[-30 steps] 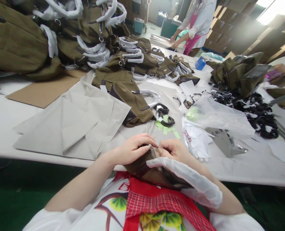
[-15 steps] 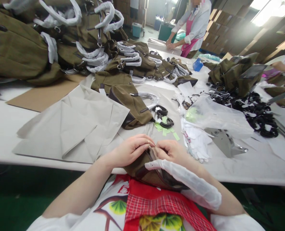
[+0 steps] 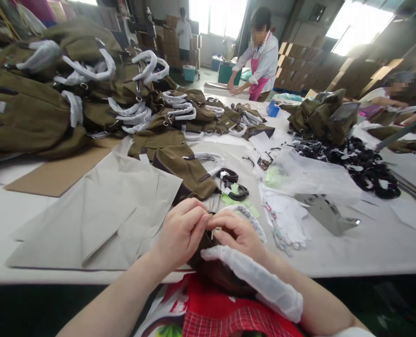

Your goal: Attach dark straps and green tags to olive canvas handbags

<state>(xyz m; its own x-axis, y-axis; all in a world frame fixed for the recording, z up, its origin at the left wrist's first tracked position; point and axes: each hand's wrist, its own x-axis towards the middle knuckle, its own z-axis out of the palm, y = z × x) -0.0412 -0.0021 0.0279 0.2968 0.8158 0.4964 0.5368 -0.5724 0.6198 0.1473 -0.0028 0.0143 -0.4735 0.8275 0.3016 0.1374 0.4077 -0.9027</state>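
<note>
A brown bag [image 3: 217, 269] with handles wrapped in white material rests at the table's front edge, against the red apron. My left hand [image 3: 182, 229] pinches something dark and small at the top of this bag; its fingers are closed. Beside it, almost touching, my right hand [image 3: 238, 231] is closed at the bag's opening, by a small pale piece. What exactly the fingertips grip is too small to tell. One wrapped handle [image 3: 253, 276] curves over my right wrist. Just beyond my hands lie another olive bag [image 3: 187, 171], coiled black straps [image 3: 238, 192] and green paper slips [image 3: 252, 208].
Olive bags [image 3: 25, 112] are piled at the left, behind grey sheets [image 3: 99, 210] and brown cardboard [image 3: 60, 171]. To the right are white gloves [image 3: 287, 220], a metal piece [image 3: 329, 215], clear plastic [image 3: 309, 173] and black straps [image 3: 366, 164]. A person [image 3: 259, 56] stands across the table.
The view has tilted up, showing more of the room. Both hands have shifted at the bag's opening, and the bag has turned darker side up. A second wrapped handle now shows behind my right hand.
</note>
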